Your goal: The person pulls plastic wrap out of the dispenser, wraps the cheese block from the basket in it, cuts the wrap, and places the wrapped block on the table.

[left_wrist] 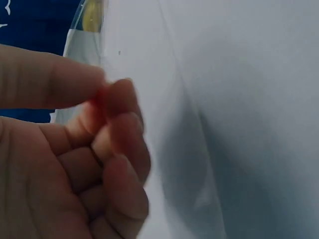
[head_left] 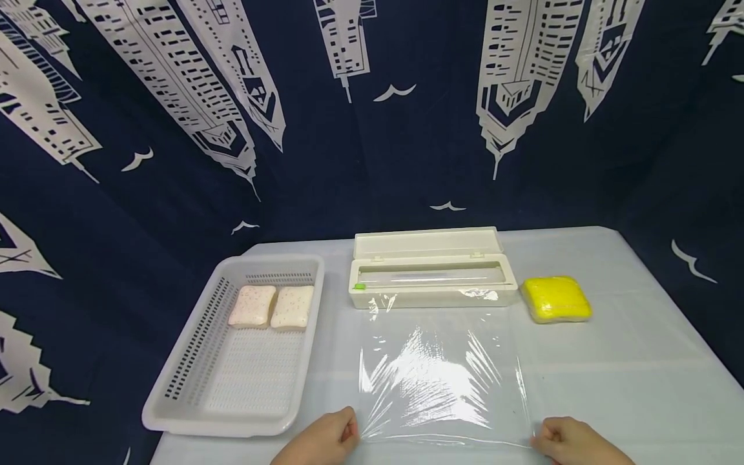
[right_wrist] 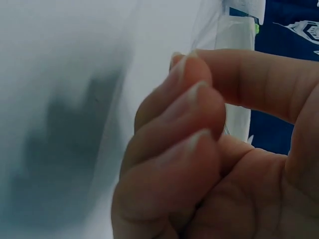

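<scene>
A sheet of clear plastic wrap (head_left: 442,374) stretches toward me from an off-white wrap dispenser box (head_left: 433,300), whose lid stands raised. At the sheet's near left corner my left hand (head_left: 325,436) pinches the film between thumb and fingers. My right hand (head_left: 578,442) pinches the near right corner. In the left wrist view the thumb of the left hand (left_wrist: 75,149) meets the curled fingers; the right wrist view shows the right hand (right_wrist: 199,149) in a similar pinch. The film is barely visible in both wrist views. A wrap roll (head_left: 436,276) lies inside the box.
To the left stands a white plastic basket (head_left: 244,387) with two pale speckled blocks (head_left: 252,307) in its far part. A yellow wrapped block (head_left: 556,299) sits right of the dispenser. The white-covered table (head_left: 639,361) ends at a dark blue patterned curtain (head_left: 372,161).
</scene>
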A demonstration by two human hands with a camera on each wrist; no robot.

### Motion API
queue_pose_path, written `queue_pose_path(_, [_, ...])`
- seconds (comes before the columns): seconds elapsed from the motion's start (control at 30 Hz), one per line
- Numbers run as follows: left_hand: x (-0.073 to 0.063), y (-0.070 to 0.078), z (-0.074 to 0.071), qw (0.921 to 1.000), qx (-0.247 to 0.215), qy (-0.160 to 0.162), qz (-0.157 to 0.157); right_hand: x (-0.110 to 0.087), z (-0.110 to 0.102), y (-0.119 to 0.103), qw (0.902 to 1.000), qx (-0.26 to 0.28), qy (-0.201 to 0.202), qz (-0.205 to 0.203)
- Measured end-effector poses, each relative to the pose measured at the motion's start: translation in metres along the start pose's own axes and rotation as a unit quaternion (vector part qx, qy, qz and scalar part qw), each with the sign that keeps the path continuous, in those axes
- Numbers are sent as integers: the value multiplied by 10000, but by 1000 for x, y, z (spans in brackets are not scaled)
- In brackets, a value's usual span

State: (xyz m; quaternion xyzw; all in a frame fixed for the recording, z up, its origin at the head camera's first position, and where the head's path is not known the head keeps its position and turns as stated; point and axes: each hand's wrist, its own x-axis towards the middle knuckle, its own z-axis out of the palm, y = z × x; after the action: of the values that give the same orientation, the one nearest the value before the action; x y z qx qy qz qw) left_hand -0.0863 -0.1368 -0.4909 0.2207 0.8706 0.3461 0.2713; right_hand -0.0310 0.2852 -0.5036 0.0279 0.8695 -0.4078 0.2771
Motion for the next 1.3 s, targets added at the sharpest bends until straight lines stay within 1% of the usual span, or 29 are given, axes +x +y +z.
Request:
queue_pose_path(0.03, [0,-1,1,10000,85,26,-33,1,1,1,10000,-3,6,-31])
queue_pose_path(0.17, [2,-3,3,9993,310,95,-163,6,4,1,9996,-138,124,223])
queue_pose_path(0.27, [3,-4,5,9990,394,132,-182,8,5,-1,9972,-321,312,599])
queue_pose_path(0.43, [5,-4,7,9985,460,189,-214,8,8,-2,9959,-382,415,712])
queue_pose_path(0.5, [6,-5,7,9982,447,246,-313,10,12,-2,9958,-414,436,695])
queue_pose_path(0.63, [9,-6,12,9960,515,476,-548,15,20,-3,9910,-707,658,924])
queue_pose_path(0.8, [13,-4,17,9928,444,644,-908,17,23,-4,9871,-1024,897,838])
queue_pose_path(1.03, [16,-2,20,9887,796,989,-801,16,23,-6,9846,-1155,1140,656])
queue_pose_path(1.13, [17,-2,21,9869,841,1109,-818,17,22,-9,9835,-1169,1150,767])
queue_pose_path(1.3, [20,-3,21,9848,873,1220,-881,20,21,-10,9828,-1189,1060,939])
